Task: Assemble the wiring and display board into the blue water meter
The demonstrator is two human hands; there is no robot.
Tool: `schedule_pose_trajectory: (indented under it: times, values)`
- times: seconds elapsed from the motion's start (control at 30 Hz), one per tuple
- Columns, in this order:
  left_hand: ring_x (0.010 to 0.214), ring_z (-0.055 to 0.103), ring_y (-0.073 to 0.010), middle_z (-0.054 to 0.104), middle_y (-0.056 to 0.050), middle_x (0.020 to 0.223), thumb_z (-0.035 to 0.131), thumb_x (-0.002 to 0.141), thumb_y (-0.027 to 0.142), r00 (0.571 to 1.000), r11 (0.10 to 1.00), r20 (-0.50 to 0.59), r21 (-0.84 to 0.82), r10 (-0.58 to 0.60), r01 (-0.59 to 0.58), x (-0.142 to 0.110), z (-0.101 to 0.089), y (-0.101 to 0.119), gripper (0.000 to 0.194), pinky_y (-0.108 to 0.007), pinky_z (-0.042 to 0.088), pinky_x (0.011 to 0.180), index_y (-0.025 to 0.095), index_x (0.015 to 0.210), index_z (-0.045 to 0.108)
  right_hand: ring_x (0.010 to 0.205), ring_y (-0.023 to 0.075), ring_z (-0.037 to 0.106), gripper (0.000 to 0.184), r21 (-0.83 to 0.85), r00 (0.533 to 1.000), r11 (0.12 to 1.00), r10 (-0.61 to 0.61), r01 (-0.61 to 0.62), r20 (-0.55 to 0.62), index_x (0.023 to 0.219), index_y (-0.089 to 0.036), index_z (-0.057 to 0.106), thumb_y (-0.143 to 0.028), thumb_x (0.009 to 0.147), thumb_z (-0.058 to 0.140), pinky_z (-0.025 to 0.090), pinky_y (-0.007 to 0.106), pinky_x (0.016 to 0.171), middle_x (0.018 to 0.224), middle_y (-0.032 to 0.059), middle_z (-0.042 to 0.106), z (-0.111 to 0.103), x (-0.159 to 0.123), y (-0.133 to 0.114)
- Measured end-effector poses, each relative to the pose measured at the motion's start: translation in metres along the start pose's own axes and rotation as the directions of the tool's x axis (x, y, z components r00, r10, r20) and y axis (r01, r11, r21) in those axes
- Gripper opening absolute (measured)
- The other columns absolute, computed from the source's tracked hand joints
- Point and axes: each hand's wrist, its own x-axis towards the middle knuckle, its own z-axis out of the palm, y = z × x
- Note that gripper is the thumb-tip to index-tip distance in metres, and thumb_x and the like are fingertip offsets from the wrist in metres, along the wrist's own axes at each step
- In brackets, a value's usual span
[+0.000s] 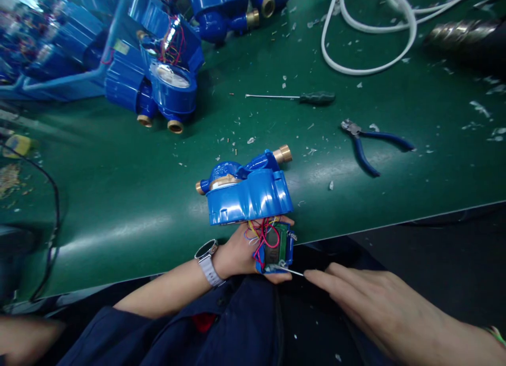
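Observation:
My left hand (237, 253), with a watch on its wrist, is wrapped round a small blue housing (291, 255) at the table's near edge. Inside the housing lies a green circuit board (283, 239), with red, yellow and white wires (265, 236) running up from it. Those wires lead toward a blue water meter (249, 197) with brass ends, lying just beyond the hand. My right hand (367, 292) is closed on a tool whose thin metal shaft (293, 271) reaches the housing's lower edge. The palm hides the tool's handle, so its kind is unclear.
A screwdriver (316, 97) and blue-handled cutters (366, 139) lie beyond the meter. More meters (174, 92) stand at upper left beside a blue crate (67, 81). White cable (356, 71) coils at upper right near a dark tool with a metal nozzle (462, 31). Scraps litter the green table (130, 166).

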Motion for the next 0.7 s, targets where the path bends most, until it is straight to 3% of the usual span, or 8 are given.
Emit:
schedule_pose_trajectory:
  times: [0.13,0.27,0.3,0.37,0.43,0.53,0.63,0.7]
  values:
    - [0.106,0.066,-0.0268,0.068,-0.011,0.117,0.076,0.065,0.057,0.999,0.998,-0.032,-0.044,-0.039,0.037,0.001,0.002,0.003,0.061,-0.042,0.053,0.098,0.018,0.110,0.062,0.079,0.0149,0.071,0.054,0.263,0.995,0.960,0.081,-0.095,0.062,0.127,-0.021,0.051,0.004,0.082,0.034,0.056,0.022,0.064,0.103,0.0048,0.071,0.000,0.010,-0.012]
    - [0.105,0.065,-0.0277,0.069,-0.012,0.115,0.076,0.063,0.059,0.998,0.996,-0.038,-0.071,-0.056,0.054,0.000,0.004,0.003,0.067,-0.044,0.053,0.097,0.018,0.114,0.060,0.070,0.0092,0.067,0.038,0.578,0.973,0.783,0.203,-0.230,0.112,0.123,-0.023,0.052,-0.005,0.094,0.036,0.052,0.015,0.063,0.092,-0.0004,0.071,0.005,0.016,-0.016]
    - [0.106,0.065,-0.0279,0.068,-0.012,0.116,0.076,0.063,0.059,0.997,0.996,-0.040,-0.070,-0.060,0.057,-0.001,0.004,0.003,0.068,-0.044,0.053,0.098,0.018,0.114,0.060,0.068,0.0091,0.066,0.037,0.586,0.973,0.778,0.208,-0.225,0.098,0.123,-0.022,0.053,-0.005,0.095,0.036,0.051,0.015,0.061,0.090,0.0000,0.070,0.007,0.015,-0.015]
    - [0.108,0.064,-0.0283,0.067,-0.012,0.118,0.076,0.063,0.059,0.997,0.996,-0.032,-0.058,-0.071,0.069,-0.002,0.004,0.002,0.067,-0.045,0.052,0.099,0.019,0.115,0.060,0.066,0.0106,0.065,0.040,0.486,0.987,0.860,0.156,-0.154,0.036,0.125,-0.020,0.054,-0.004,0.094,0.033,0.050,0.017,0.058,0.086,0.0018,0.069,0.012,0.011,-0.012]
    - [0.109,0.063,-0.0289,0.066,-0.012,0.119,0.076,0.063,0.057,0.997,0.996,-0.015,-0.042,-0.081,0.081,-0.002,0.005,0.001,0.069,-0.047,0.051,0.100,0.019,0.118,0.058,0.061,0.0140,0.063,0.044,0.234,0.999,0.972,0.034,-0.024,-0.040,0.128,-0.016,0.054,-0.003,0.093,0.031,0.049,0.022,0.053,0.079,0.0034,0.066,0.015,0.007,-0.008]
    - [0.108,0.063,-0.0297,0.066,-0.012,0.119,0.076,0.062,0.056,0.998,0.997,-0.002,-0.032,-0.070,0.070,-0.003,0.006,0.000,0.071,-0.049,0.051,0.099,0.019,0.119,0.057,0.054,0.0164,0.058,0.045,-0.038,0.992,0.996,-0.089,0.086,-0.086,0.129,-0.012,0.054,-0.003,0.093,0.028,0.047,0.026,0.048,0.071,0.0028,0.061,0.017,0.005,-0.007]
    - [0.108,0.063,-0.0294,0.066,-0.012,0.119,0.075,0.064,0.056,0.998,0.997,-0.012,-0.044,-0.065,0.064,-0.002,0.007,-0.001,0.065,-0.048,0.051,0.100,0.019,0.115,0.059,0.056,0.0119,0.060,0.043,0.226,0.997,0.974,0.031,-0.014,-0.073,0.128,-0.013,0.054,-0.003,0.096,0.028,0.048,0.019,0.051,0.075,0.0021,0.064,0.017,0.008,-0.012]
    - [0.109,0.063,-0.0296,0.066,-0.012,0.118,0.075,0.064,0.056,0.997,0.996,-0.029,-0.052,-0.069,0.068,-0.002,0.007,0.000,0.062,-0.047,0.051,0.099,0.019,0.112,0.060,0.060,0.0091,0.062,0.038,0.457,0.989,0.884,0.137,-0.098,-0.053,0.125,-0.015,0.055,-0.006,0.098,0.030,0.049,0.015,0.057,0.079,0.0020,0.066,0.017,0.011,-0.017]
